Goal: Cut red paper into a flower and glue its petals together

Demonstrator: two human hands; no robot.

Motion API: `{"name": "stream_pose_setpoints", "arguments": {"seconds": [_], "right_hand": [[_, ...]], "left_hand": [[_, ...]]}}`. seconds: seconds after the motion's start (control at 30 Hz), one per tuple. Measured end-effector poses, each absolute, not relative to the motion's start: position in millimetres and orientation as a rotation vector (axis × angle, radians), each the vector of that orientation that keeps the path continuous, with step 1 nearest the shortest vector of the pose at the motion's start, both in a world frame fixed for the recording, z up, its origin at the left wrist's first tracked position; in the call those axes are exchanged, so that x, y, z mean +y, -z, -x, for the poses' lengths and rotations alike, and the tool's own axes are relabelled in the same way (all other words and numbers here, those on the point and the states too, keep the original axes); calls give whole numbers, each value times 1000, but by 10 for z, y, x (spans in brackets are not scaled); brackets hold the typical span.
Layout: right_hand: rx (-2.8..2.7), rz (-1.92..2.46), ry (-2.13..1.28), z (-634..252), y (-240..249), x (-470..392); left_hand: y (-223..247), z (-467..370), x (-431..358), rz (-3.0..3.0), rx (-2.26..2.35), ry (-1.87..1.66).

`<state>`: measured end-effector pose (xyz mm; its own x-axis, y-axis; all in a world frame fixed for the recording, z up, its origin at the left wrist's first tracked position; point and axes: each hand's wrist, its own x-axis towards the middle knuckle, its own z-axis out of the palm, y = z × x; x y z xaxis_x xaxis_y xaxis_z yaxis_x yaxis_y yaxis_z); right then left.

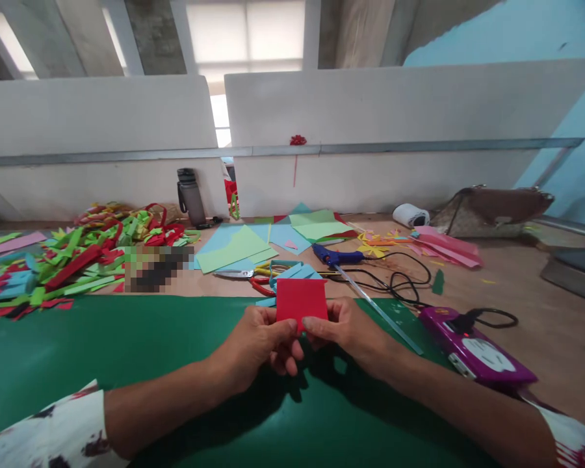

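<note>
I hold the red paper (301, 296) upright in front of me, above the near part of the green mat (175, 344). My left hand (260, 335) pinches its lower left corner, thumb on the near face, the other fingers curled behind and below. My right hand (346, 325) pinches the lower right side the same way, thumb flat on the near face. The two thumb tips sit close together at the bottom edge, with a small gap between them. My shadow falls on the mat below.

Just beyond the red paper, partly hidden by it, lie blue strips (299, 270) and the scissors (238, 273), whose blades point left. Farther back are overlapping green sheets (236, 249) on blue ones. To the right of those rests the blue glue gun (338, 256); a clear glue stick (380, 312) slants from near its nozzle toward my right forearm. A black cord (394, 286) loops beside it, near the purple box (482, 354), which has a black plug in its top.

On my left is a heap of coloured strips (82, 260), and behind it stands a grey bottle (191, 200). A brown bag (497, 211) sits far right, against the wall.
</note>
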<state>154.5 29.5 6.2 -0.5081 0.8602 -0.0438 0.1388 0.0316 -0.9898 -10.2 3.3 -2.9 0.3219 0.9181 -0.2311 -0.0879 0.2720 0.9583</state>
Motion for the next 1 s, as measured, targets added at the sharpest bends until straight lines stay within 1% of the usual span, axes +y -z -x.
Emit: {"name": "stream_pose_setpoints", "arguments": {"seconds": [0.2, 0.47, 0.77, 1.0], "right_hand": [[-1770, 1086, -1533, -1535, -88, 256], [-1768, 1129, -1565, -1524, -78, 258], [-1833, 1064, -1586, -1529, -65, 275], [-1831, 1096, -1608, -1521, -69, 275]], "left_hand": [[32, 114, 23, -1126, 1007, -870], [61, 117, 58, -1098, 1032, -797], [56, 157, 41, -1118, 980, -802], [41, 200, 39, -1308, 1021, -811]]}}
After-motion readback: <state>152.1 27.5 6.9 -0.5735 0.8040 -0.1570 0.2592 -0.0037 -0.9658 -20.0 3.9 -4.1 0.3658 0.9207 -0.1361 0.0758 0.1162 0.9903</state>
